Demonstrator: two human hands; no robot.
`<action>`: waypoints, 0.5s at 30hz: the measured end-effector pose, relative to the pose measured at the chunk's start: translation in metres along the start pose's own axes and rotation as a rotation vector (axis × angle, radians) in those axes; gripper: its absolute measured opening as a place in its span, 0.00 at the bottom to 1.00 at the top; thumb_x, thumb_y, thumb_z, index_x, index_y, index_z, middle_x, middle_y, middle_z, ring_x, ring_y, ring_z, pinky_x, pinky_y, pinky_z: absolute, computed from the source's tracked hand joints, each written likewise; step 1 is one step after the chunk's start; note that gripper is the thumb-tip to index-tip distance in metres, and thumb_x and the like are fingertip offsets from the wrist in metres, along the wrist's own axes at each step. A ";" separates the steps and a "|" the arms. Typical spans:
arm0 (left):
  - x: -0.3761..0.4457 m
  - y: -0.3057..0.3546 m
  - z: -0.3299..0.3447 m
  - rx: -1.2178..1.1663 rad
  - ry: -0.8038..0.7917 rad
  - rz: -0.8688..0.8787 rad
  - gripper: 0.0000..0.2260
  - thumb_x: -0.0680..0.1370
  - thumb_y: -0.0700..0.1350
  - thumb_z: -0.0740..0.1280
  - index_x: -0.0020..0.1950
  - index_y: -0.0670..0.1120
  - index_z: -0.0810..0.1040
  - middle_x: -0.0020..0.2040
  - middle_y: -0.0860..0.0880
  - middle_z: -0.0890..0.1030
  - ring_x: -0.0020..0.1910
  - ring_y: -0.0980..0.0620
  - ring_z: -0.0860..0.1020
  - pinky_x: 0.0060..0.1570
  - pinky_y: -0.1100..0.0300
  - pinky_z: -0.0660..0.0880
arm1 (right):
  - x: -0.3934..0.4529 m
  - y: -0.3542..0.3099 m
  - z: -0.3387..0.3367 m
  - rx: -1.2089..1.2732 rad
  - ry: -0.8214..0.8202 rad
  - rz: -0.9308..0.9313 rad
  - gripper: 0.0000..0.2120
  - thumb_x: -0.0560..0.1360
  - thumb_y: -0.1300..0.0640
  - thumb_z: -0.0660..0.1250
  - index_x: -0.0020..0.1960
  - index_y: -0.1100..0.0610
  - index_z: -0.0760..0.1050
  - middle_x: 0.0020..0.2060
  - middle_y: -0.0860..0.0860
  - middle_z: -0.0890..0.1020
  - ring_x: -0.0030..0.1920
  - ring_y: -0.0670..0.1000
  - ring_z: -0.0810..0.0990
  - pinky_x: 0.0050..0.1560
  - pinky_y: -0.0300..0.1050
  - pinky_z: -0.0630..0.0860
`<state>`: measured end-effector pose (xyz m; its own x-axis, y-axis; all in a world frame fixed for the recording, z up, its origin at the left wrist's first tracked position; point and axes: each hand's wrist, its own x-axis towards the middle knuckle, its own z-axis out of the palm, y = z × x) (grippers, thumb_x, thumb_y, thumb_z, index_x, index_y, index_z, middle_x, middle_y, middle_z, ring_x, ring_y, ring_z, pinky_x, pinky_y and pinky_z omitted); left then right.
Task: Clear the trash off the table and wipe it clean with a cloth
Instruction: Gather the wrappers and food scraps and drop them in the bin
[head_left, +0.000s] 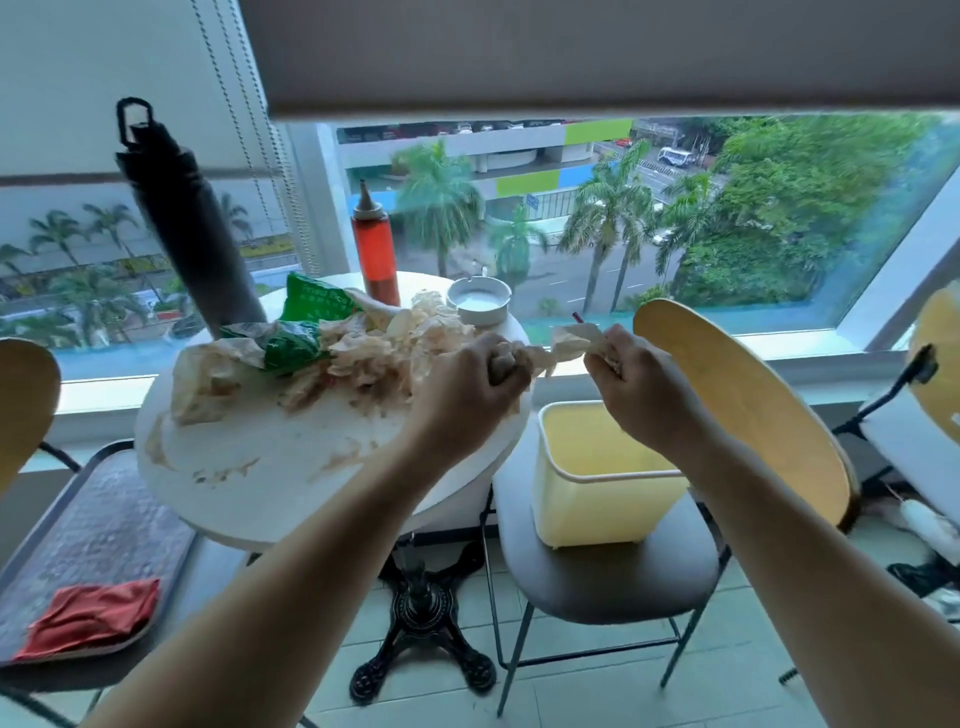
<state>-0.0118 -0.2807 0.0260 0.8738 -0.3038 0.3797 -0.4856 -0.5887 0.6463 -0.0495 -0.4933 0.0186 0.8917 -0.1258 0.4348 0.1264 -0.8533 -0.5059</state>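
Over the table's (249, 483) right edge, left hand (462, 384) and right hand (636, 382) each clench crumpled greasy paper (571, 340); more trash (332, 364) lies heaped farther left. Scraps could miss the yellow bin (597, 499) below right, since the wad hangs short of it.

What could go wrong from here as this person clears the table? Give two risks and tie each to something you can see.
1. Both the left hand and right hand grip crumpled paper stretched past the table edge; scraps might fall beside the yellow bin onto the floor.
2. The trash pile lies close to the red sauce bottle and ashtray; dragging it could tip them.
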 end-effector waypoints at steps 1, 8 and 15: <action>0.003 0.005 0.009 0.004 -0.015 -0.007 0.12 0.79 0.55 0.68 0.45 0.48 0.77 0.31 0.54 0.78 0.33 0.54 0.77 0.34 0.58 0.71 | 0.001 0.010 -0.003 -0.002 -0.003 0.013 0.09 0.81 0.56 0.63 0.47 0.61 0.72 0.39 0.57 0.78 0.40 0.60 0.74 0.37 0.50 0.65; 0.020 0.034 0.066 -0.042 -0.097 0.017 0.11 0.79 0.54 0.70 0.45 0.48 0.77 0.28 0.57 0.77 0.28 0.64 0.76 0.30 0.70 0.67 | 0.003 0.067 -0.016 0.050 -0.068 0.111 0.09 0.80 0.56 0.63 0.44 0.59 0.67 0.38 0.54 0.74 0.39 0.55 0.71 0.37 0.47 0.57; 0.035 0.030 0.129 -0.059 -0.220 -0.149 0.14 0.80 0.58 0.66 0.48 0.48 0.75 0.37 0.50 0.83 0.37 0.49 0.82 0.40 0.50 0.80 | 0.007 0.120 -0.004 0.143 -0.172 0.209 0.10 0.81 0.51 0.63 0.45 0.54 0.65 0.39 0.51 0.72 0.39 0.51 0.70 0.38 0.47 0.63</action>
<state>0.0073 -0.4056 -0.0266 0.9177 -0.3758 0.1288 -0.3460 -0.5967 0.7240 -0.0299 -0.5987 -0.0368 0.9637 -0.1937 0.1839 -0.0191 -0.7365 -0.6761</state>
